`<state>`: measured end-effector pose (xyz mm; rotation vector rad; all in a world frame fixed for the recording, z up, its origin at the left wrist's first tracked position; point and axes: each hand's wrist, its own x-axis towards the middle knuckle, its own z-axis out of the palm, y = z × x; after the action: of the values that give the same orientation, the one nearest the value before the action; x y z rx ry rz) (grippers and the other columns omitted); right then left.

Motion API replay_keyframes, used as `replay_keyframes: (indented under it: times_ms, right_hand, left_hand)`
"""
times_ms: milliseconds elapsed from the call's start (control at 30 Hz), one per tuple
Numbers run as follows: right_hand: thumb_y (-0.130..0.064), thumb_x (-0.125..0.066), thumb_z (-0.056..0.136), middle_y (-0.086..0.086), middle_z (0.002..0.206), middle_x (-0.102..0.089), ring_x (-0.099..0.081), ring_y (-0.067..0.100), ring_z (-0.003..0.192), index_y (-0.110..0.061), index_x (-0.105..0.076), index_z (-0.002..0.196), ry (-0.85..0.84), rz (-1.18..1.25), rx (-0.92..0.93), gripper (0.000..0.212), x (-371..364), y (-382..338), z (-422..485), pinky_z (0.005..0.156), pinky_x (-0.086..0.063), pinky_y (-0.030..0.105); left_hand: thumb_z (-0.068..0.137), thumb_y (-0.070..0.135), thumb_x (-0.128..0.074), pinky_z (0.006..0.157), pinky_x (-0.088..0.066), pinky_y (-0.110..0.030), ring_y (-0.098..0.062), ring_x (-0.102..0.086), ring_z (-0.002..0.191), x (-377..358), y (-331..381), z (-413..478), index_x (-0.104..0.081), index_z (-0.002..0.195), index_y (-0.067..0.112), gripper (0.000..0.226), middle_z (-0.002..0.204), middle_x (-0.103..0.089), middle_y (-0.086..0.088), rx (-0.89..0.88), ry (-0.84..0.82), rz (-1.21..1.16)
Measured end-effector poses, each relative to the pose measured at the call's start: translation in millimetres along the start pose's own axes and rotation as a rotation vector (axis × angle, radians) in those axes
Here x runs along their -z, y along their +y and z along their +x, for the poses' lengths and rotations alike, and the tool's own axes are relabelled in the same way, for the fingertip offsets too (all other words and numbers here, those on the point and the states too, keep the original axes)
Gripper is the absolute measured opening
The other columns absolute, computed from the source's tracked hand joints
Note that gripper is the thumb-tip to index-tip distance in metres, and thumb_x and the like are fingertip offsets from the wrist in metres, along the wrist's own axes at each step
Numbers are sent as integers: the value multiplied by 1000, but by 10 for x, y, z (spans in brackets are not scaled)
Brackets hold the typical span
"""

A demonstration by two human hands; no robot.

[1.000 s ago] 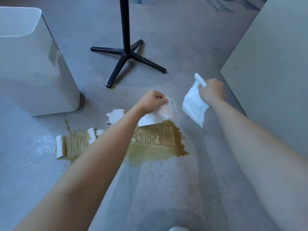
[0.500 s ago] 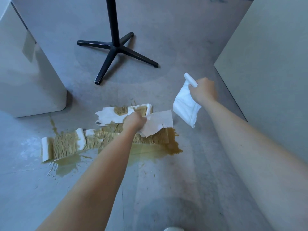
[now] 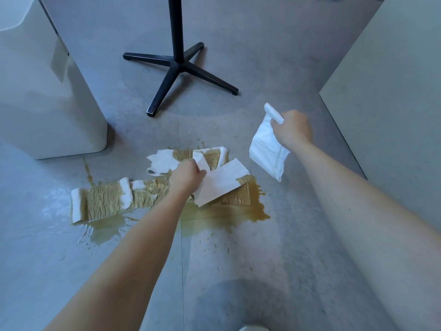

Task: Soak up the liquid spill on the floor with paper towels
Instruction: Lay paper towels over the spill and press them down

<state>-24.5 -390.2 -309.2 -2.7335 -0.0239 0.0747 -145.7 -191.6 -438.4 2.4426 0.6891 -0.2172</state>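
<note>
— Since a second ago, what has shifted?
— Well, the left hand [image 3: 188,176] has come down from above the puddle onto the soaked strip, bringing its dry paper towel sheet [image 3: 222,185] along. The right hand [image 3: 292,130] has kept its place right of centre.
— How are the grips?
— The left grip is clamped on one corner of the sheet, which slants across the right end of the soaked paper towels [image 3: 105,201] in the middle of the frame. The right grip is closed round a folded white paper towel [image 3: 267,151] that hangs below the fist, clear of the floor [image 3: 262,259].
— And the spill?
— The brown liquid spill [image 3: 253,209] spreads across the centre, wet along its lower edge and pooled at its right end. Two partly stained towels [image 3: 164,158] lie just above the left hand.
— Anything else?
— A black stand base [image 3: 176,65] at upper centre, a white bin [image 3: 47,103] at upper left and a pale panel [image 3: 393,91] down the right edge.
</note>
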Motion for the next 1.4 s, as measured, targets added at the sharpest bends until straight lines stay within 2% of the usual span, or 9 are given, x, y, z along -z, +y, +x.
replay_keyframes:
  times_ms: [133, 300, 400, 467, 533, 867, 1167, 1300, 1400]
  right_hand:
    - [-22, -47, 92, -1, 59, -36, -30, 19, 49, -16, -30, 57, -6, -5, 36, 39, 16, -48, -17, 46, -23, 26]
    - [-22, -48, 92, -1, 58, -35, -30, 19, 48, -17, -29, 57, -7, -10, 46, 40, 38, -39, -38, 46, -22, 26]
    - [-22, -48, 92, -1, 59, -36, -31, 18, 49, -16, -31, 57, -7, -17, 54, 39, 35, -21, -40, 46, -22, 26]
    - [-22, -48, 92, -1, 59, -36, -31, 18, 49, -16, -31, 57, -8, -22, 59, 39, 31, -17, -43, 46, -22, 26]
    - [-23, -48, 92, -1, 59, -37, -31, 19, 49, -16, -32, 57, -13, -27, 66, 39, 23, -25, -47, 46, -23, 26]
    - [-24, -49, 92, 0, 60, -39, -38, 25, 58, -15, -35, 58, -15, -37, 95, 38, 34, -66, -58, 46, -24, 27]
    - [-23, -49, 92, -1, 57, -37, -32, 19, 48, -16, -33, 56, -28, -5, 111, 39, 21, -145, -70, 45, -23, 27]
    - [-24, -52, 91, -1, 57, -31, -28, 19, 51, -16, -29, 57, -105, 183, 117, 41, 20, -187, -93, 48, -21, 28]
    - [-27, -55, 88, 4, 70, -44, -41, 18, 61, -16, -47, 70, -243, 473, 25, 23, 23, -264, -125, 57, -31, 27]
  left_hand:
    - [97, 34, -44, 58, -39, -29, -28, -60, 76, -91, -51, -87, -53, 97, 10, 26, 90, -64, -8, -101, 129, 187]
    - [92, 32, -52, 86, -40, -43, -32, -55, 108, -302, -165, -255, -57, 113, 8, 32, 121, -58, -12, -334, 372, 396]
    - [100, 42, -31, 118, -13, -46, -29, -15, 146, -421, -201, -331, -21, 151, 8, 61, 159, -14, -11, -446, 150, 507]
    - [101, 47, -10, 119, 9, -46, -24, 11, 148, -492, -251, -337, 8, 151, 10, 65, 160, 12, -7, -364, -7, 589]
    - [100, 47, -3, 115, 15, -49, -22, 18, 146, -513, -289, -338, 15, 150, 11, 64, 159, 18, -7, -299, -71, 625]
    - [99, 53, -5, 112, 17, -54, -22, 19, 146, -351, -281, -321, 13, 151, 13, 68, 159, 17, -4, -321, -24, 648]
    - [100, 52, -9, 111, 14, -58, -23, 16, 147, -131, -131, -33, 4, 153, 18, 65, 161, 8, 3, -289, -79, 611]
    - [99, 48, -28, 115, 3, -53, -21, 0, 148, -48, -56, -52, -14, 152, 17, 63, 161, -7, -1, -310, 66, 316]
    - [95, 36, -50, 112, -23, -42, -22, -26, 142, 34, 99, -108, -37, 145, 16, 56, 153, -31, -4, -263, 41, -248]
